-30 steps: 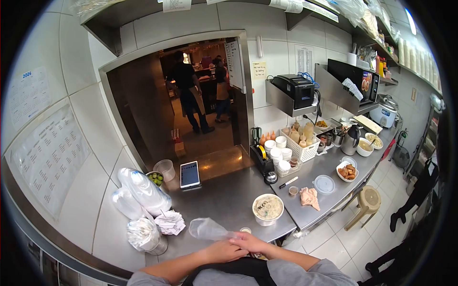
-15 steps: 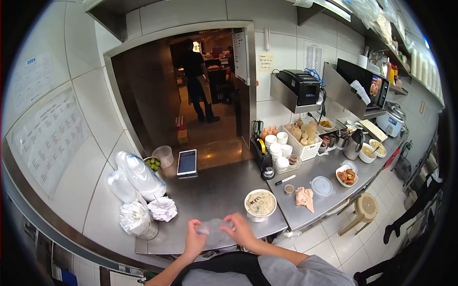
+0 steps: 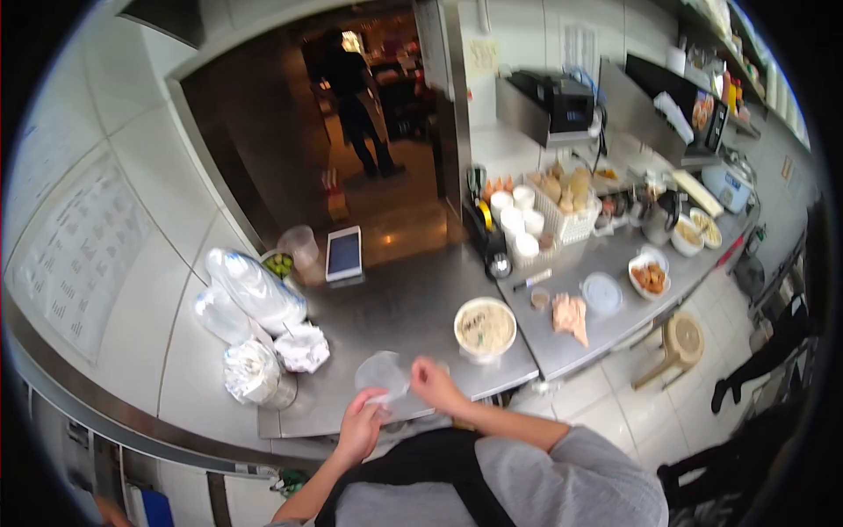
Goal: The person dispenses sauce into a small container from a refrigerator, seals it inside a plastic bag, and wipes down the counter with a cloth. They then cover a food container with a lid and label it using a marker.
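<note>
Some plastic (image 3: 382, 375) is in the left hand (image 3: 361, 426) (tub (image 3: 485, 328) writing blurred).

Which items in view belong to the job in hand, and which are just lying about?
Job:
- clear plastic bag, in the left hand; right hand beside it, contact unclear
- white tub, near the right hand, perhaps involved

Lying about, untouched:
- tablet
- marker
- crumpled pink cloth
- round plastic lid

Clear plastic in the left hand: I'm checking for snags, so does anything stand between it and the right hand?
Nothing visible stands between the clear plastic and the right hand, which is close beside its edge; blur hides whether they touch.
</note>
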Demonstrator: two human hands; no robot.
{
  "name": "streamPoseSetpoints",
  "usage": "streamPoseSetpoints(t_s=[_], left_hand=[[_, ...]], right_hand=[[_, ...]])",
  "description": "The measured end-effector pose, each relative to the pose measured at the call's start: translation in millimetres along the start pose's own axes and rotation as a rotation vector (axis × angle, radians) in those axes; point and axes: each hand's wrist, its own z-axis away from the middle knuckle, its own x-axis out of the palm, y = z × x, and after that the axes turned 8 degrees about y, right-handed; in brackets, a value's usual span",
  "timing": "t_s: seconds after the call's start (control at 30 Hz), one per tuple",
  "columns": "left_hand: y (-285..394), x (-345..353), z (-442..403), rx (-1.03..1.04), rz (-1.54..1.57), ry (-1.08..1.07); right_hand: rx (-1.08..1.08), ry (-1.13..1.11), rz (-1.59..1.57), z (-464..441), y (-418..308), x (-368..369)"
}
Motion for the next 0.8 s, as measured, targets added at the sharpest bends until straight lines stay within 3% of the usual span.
streamPoseSetpoints(t_s=[0.07,0.1,0.13,0.17,0.23,0.27,0.3,0.37,0.4,0.43,0.5,0.53,0.57,0.6,0.63,0.67,0.7,0.73,0.77,0.8], left_hand=[[-13.7,-20.4,-4.0,0.140,-0.451,-0.066],[-19.6,-27.8,-5.5,0.085,-0.466,0.031],[-19.9,-28.5,-6.8,0.034,-0.484,0.128],[-18.6,-29.8,-7.3,0.058,-0.353,0.095],[-19.4,-30.4,-9.2,0.054,-0.233,0.067],[-19.4,-29.8,-9.2,-0.038,-0.162,0.103],[-19.1,-29.2,-7.8,-0.126,-0.088,0.144],[-19.8,-18.1,0.6,-0.123,-0.094,0.159],[-18.5,-13.0,7.7,-0.100,-0.057,0.040],[-18.2,-11.0,12.2,-0.075,-0.016,-0.079],[-26.5,-29.9,3.7,-0.090,-0.047,-0.162],[-43.4,-57.9,-11.7,-0.034,-0.076,-0.132],[-52.7,-72.5,-20.9,0.026,-0.105,-0.105],[-38.9,-58.4,-15.5,-0.004,-0.230,0.091],[-34.3,-56.3,-11.8,-0.007,-0.232,0.096],[-30.9,-55.3,-10.3,0.070,-0.249,0.111],[-27.6,-52.6,-8.0,0.144,-0.263,0.123],[-25.4,-48.4,-3.0,0.046,-0.030,0.153],[-24.6,-37.5,1.7,0.042,-0.028,0.148],[-25.0,-23.1,7.0,0.094,0.013,0.140]], right_hand=[[-0.058,0.148,-0.037,-0.5,-1.5,3.3],[0.074,0.047,-0.269,4.8,3.3,9.5],[0.412,-0.129,-0.503,12.5,-24.8,6.1],[0.671,-0.363,-0.686,21.5,-67.0,-1.3],[0.343,-0.691,-0.432,34.2,-52.3,8.0],[0.365,-0.675,-0.451,36.1,-52.5,6.2],[0.276,-0.587,-0.255,36.1,-56.3,2.2],[0.210,-0.337,0.015,25.6,-43.1,-3.7],[0.236,-0.173,0.087,20.8,-26.0,-3.8],[0.248,-0.174,0.083,20.4,-12.2,-1.8],[0.173,0.128,-0.168,22.0,3.0,3.5],[0.430,-0.022,-0.465,25.8,-1.0,5.6],[0.436,-0.025,-0.466,30.2,-20.5,3.9],[0.450,-0.313,-0.440,37.1,-50.3,0.3],[0.456,-0.599,-0.410,44.2,-67.1,-0.7],[0.223,-0.634,-0.294,50.5,-68.7,1.4],[0.226,-0.630,-0.297,49.3,-66.3,2.0],[0.209,-0.449,-0.121,45.3,-60.8,2.2],[0.188,-0.264,0.056,39.5,-54.0,1.2],[0.271,-0.164,-0.063,31.7,-44.3,-0.7]])
